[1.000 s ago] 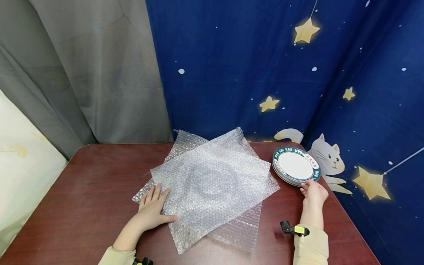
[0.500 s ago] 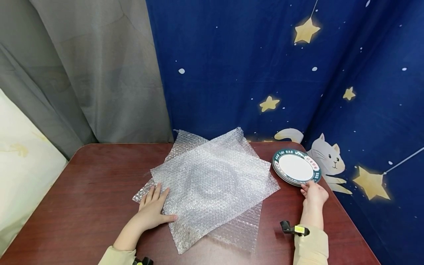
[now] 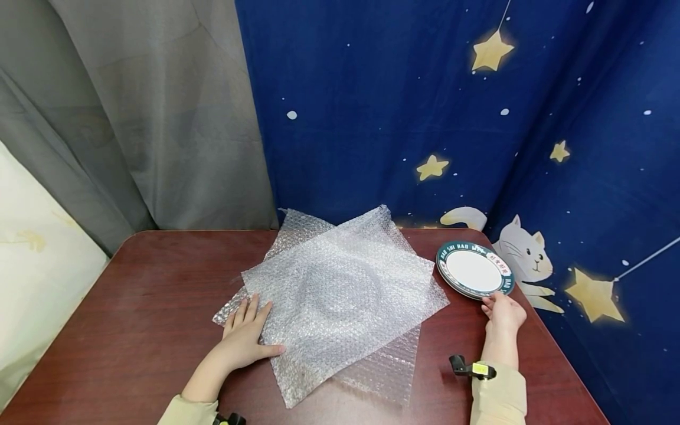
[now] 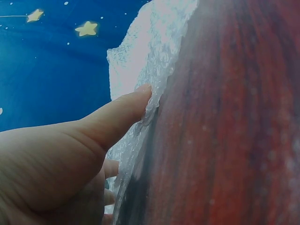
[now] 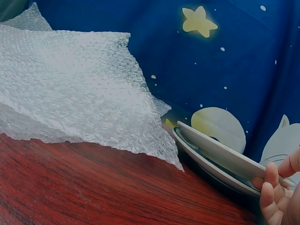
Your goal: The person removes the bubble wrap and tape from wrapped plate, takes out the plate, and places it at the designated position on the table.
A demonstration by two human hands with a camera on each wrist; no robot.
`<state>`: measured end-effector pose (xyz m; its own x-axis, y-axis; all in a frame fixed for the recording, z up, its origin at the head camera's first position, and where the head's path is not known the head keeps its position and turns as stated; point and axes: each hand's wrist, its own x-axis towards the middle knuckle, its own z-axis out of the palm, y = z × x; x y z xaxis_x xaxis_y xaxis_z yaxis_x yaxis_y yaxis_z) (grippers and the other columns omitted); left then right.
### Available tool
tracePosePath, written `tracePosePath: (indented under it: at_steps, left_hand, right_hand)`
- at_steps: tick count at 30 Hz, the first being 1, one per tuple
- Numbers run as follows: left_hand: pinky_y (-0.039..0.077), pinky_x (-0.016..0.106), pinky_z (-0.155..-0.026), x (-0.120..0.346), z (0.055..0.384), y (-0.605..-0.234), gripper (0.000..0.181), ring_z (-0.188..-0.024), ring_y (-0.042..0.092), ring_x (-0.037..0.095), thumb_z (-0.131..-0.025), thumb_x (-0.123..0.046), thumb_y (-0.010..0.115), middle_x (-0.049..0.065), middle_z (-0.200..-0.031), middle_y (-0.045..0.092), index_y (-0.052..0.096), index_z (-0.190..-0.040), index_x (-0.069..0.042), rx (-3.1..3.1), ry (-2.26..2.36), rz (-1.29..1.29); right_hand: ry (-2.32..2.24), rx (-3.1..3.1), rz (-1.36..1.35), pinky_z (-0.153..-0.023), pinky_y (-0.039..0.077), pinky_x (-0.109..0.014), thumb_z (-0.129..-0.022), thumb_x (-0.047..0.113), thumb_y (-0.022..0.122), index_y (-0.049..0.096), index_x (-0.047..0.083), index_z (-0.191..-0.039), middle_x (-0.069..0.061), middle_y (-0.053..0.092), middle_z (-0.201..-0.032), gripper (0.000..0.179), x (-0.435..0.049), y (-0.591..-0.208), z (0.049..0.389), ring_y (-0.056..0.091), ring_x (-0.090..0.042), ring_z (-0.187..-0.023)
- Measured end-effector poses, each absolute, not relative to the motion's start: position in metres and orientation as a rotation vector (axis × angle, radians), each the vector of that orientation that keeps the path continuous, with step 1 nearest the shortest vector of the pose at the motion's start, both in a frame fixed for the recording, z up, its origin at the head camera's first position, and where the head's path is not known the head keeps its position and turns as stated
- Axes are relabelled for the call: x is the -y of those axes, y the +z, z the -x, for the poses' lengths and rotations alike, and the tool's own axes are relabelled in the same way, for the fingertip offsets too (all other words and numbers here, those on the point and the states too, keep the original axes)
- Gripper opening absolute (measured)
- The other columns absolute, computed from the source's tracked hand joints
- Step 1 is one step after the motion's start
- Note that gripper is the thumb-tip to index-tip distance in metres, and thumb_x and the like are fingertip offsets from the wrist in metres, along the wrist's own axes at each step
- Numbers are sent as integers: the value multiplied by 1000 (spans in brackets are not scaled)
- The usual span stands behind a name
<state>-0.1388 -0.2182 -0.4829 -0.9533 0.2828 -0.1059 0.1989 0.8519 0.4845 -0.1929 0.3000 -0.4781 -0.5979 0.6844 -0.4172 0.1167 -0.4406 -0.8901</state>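
Observation:
Sheets of clear bubble wrap (image 3: 345,307) lie crosswise over each other in the middle, with a faint round bulge showing under the top one. My left hand (image 3: 244,339) rests on their left edge, fingers spread and thumb on the near side. At the right, my right hand (image 3: 503,313) pinches the near rim of the top plate (image 3: 473,270), white with a green lettered border. In the right wrist view that plate sits over a lower plate (image 5: 213,169), with a narrow gap between their rims. The fingertips are at this gap, thumb above.
The dark red wooden table (image 3: 159,295) reaches back to a grey curtain (image 3: 196,118) and a blue star-patterned curtain (image 3: 361,118). The plates stand close to the table's right edge, just right of the bubble wrap's corner.
The top plate's far rim has come down a little, so it lies flatter over the lower plate. Both hands and the bubble wrap have stayed in place.

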Motion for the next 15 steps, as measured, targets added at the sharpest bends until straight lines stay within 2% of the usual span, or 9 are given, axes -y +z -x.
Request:
tracePosePath:
  at_steps: [15]
  left_hand:
    - [6,68,-103,218,138,-481,106,-138,4,52,-72,-58,74,34,-151,9,31,-146,5,-2859,719,-376]
  right_hand:
    - [2125,1407,1158,-50,51,-20,-93,8,55,49,4,-102,3,61,-60,11,-304,-478,192,62,-5,-54]
